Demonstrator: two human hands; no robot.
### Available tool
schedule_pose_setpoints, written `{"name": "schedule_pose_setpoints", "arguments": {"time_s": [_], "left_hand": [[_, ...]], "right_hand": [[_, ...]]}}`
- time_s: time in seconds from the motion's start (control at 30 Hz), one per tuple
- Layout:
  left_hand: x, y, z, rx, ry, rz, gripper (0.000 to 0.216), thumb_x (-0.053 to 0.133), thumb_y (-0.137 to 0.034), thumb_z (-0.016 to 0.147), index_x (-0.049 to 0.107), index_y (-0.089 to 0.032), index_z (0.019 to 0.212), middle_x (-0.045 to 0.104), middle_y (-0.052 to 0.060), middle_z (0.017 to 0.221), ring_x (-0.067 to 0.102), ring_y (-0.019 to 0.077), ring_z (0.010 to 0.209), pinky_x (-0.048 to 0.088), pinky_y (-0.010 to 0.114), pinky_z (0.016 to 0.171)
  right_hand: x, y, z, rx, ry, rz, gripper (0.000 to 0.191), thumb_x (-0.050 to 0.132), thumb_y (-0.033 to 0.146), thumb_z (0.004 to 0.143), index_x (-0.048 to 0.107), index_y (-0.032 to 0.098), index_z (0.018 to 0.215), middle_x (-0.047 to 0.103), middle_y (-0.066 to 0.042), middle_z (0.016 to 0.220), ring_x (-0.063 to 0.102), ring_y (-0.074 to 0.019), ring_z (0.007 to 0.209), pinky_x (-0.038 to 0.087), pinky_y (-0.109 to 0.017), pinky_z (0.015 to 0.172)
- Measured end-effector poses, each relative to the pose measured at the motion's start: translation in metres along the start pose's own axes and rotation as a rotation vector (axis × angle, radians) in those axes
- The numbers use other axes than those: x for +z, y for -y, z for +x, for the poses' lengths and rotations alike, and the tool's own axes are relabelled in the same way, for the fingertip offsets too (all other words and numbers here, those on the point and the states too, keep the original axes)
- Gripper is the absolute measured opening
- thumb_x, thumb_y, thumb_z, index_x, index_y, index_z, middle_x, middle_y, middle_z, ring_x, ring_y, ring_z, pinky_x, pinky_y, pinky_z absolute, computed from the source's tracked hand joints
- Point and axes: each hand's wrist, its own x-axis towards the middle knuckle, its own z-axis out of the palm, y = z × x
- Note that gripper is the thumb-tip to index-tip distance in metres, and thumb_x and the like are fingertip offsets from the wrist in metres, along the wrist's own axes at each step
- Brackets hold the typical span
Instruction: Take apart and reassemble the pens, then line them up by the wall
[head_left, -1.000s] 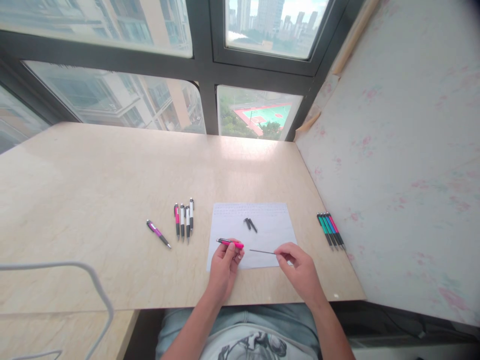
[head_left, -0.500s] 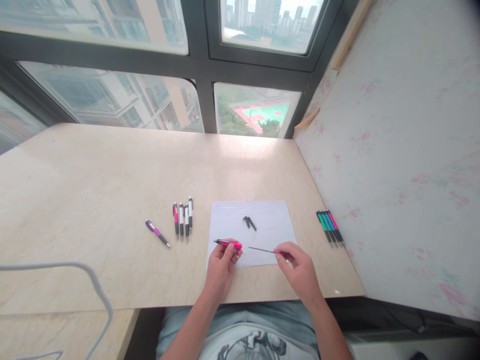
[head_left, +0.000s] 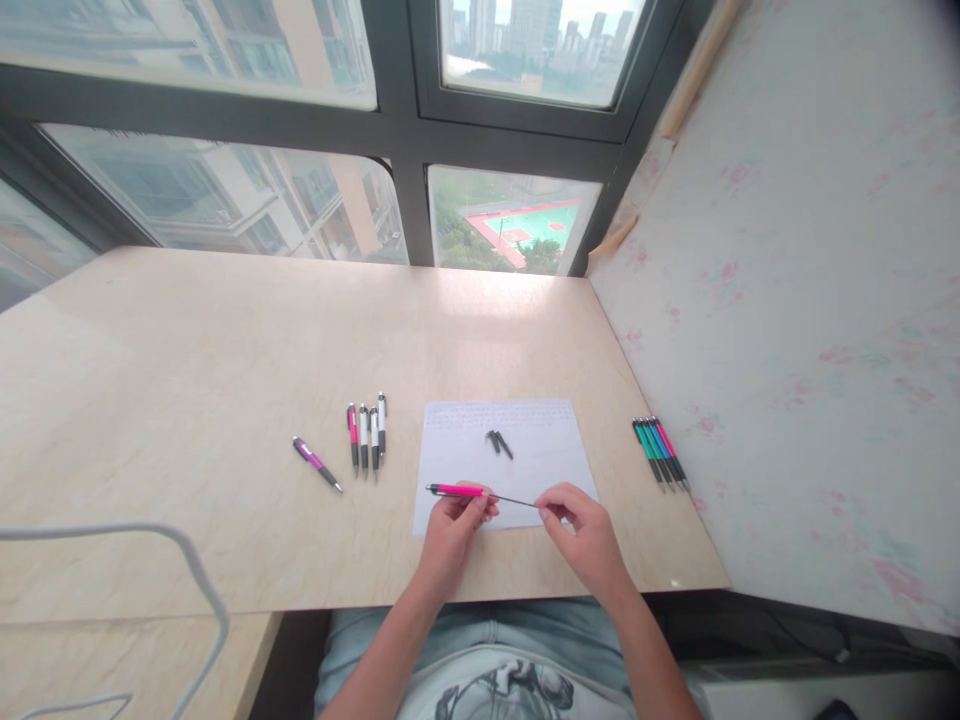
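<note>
My left hand (head_left: 456, 525) is closed on a pink pen barrel (head_left: 455, 490), held level over a white sheet of paper (head_left: 504, 460). My right hand (head_left: 583, 528) pinches the end of a thin dark refill (head_left: 516, 499). The refill's other end meets the open end of the pink barrel. Two small black pen parts (head_left: 499, 443) lie on the paper beyond my hands.
Left of the paper lie several pens in a row (head_left: 367, 434) and one purple pen (head_left: 316, 465) apart. Several green, blue and pink pens (head_left: 659, 452) lie by the right wall (head_left: 795, 300). A white wire frame (head_left: 187, 560) stands at the near left. The tabletop (head_left: 225, 340) ends at windows.
My right hand has moved left, bringing the refill's tip from a gap away up to the pink barrel's end. The left hand has stayed nearly still.
</note>
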Motion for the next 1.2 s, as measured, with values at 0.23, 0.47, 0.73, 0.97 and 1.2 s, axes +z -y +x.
{"name": "schedule_pose_setpoints", "arguments": {"time_s": [0.23, 0.47, 0.73, 0.97, 1.2], "left_hand": [[-0.001, -0.002, 0.001, -0.052, 0.077, -0.079, 0.028, 0.072, -0.038, 0.077, 0.071, -0.012, 0.088, 0.07, 0.011, 0.079, 0.063, 0.0179, 0.071, 0.047, 0.028, 0.067], [0.005, -0.001, 0.001, -0.098, 0.13, -0.166, 0.037, 0.063, -0.043, 0.084, 0.072, -0.011, 0.101, 0.069, 0.014, 0.092, 0.062, 0.0184, 0.077, 0.046, 0.028, 0.069], [0.006, -0.001, 0.002, -0.117, 0.122, -0.248, 0.033, 0.065, -0.034, 0.084, 0.07, -0.009, 0.105, 0.062, 0.009, 0.087, 0.056, 0.0134, 0.074, 0.045, 0.025, 0.068], [0.007, -0.003, 0.006, -0.109, -0.03, -0.262, 0.039, 0.077, -0.026, 0.075, 0.063, -0.016, 0.11, 0.066, 0.004, 0.082, 0.059, 0.0105, 0.069, 0.047, 0.023, 0.068], [0.01, -0.004, 0.005, -0.067, -0.026, -0.169, 0.022, 0.077, -0.025, 0.074, 0.065, -0.015, 0.089, 0.07, 0.007, 0.09, 0.061, 0.0112, 0.073, 0.047, 0.021, 0.068]], "right_hand": [[0.003, -0.009, -0.001, 0.015, -0.008, -0.022, 0.015, 0.053, 0.024, 0.086, 0.067, 0.02, 0.083, 0.067, -0.005, 0.079, 0.061, -0.0175, 0.07, 0.05, -0.028, 0.062], [0.015, -0.003, 0.001, 0.018, -0.023, 0.051, 0.015, 0.053, 0.024, 0.086, 0.067, 0.02, 0.085, 0.067, -0.005, 0.081, 0.063, -0.0177, 0.073, 0.052, -0.028, 0.065], [0.016, 0.008, 0.006, 0.031, 0.011, 0.114, 0.012, 0.054, 0.02, 0.087, 0.066, 0.02, 0.085, 0.066, -0.004, 0.082, 0.062, -0.0174, 0.077, 0.05, -0.027, 0.067], [0.018, 0.012, 0.005, -0.032, 0.025, 0.041, 0.014, 0.053, 0.018, 0.087, 0.067, 0.02, 0.084, 0.065, -0.004, 0.08, 0.061, -0.0164, 0.074, 0.049, -0.027, 0.066], [0.023, 0.012, 0.004, 0.033, -0.064, -0.013, 0.015, 0.053, 0.02, 0.088, 0.066, 0.019, 0.095, 0.067, -0.003, 0.08, 0.061, -0.0157, 0.07, 0.049, -0.027, 0.066]]}}
